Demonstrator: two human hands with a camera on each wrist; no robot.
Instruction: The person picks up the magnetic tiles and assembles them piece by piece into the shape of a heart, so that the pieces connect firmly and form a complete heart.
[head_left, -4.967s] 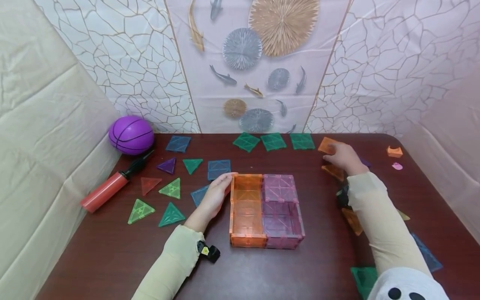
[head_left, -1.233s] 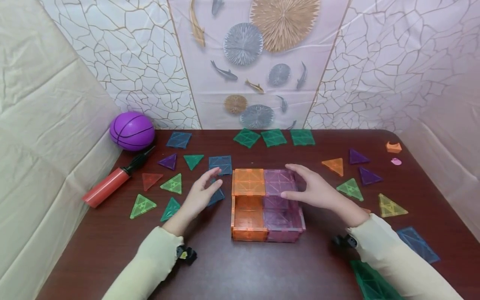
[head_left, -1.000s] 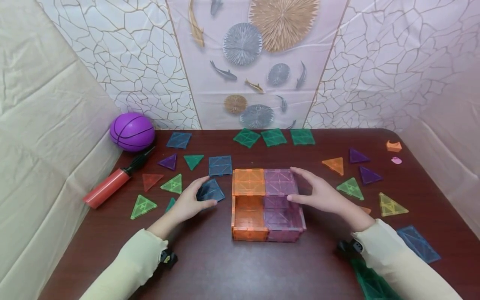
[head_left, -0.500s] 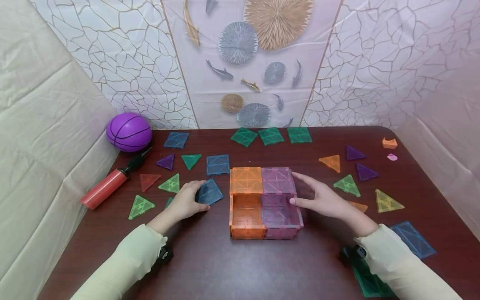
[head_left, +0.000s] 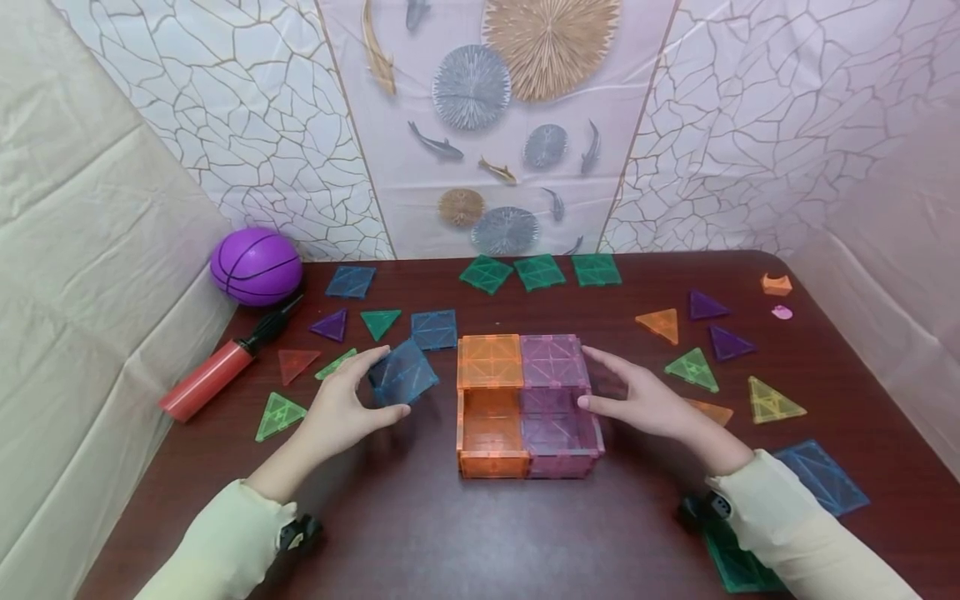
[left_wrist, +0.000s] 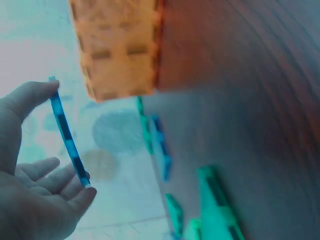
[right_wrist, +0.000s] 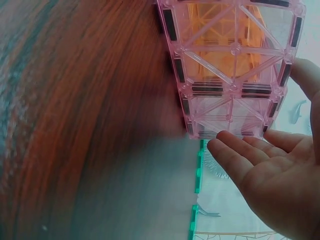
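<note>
My left hand pinches a translucent blue square magnetic tile by its edges, thumb on one side and fingers on the other. In the left wrist view the tile appears edge-on, lifted off the table. An open-topped box of orange and purple magnetic tiles stands in the middle; an orange tile and a purple tile roof its far half. My right hand rests along the box's right side, fingers extended; its fingertips reach the far corner of the pink-purple wall in the right wrist view.
Loose blue squares and several triangles lie left of the box. Green squares line the back edge. More triangles, a blue tile and a green tile lie right. A purple ball and red pump stand far left.
An orange square, earlier at the back right, now roofs the box's far left. My right hand came back to the box's side. My left hand left the box and picked up a blue tile.
</note>
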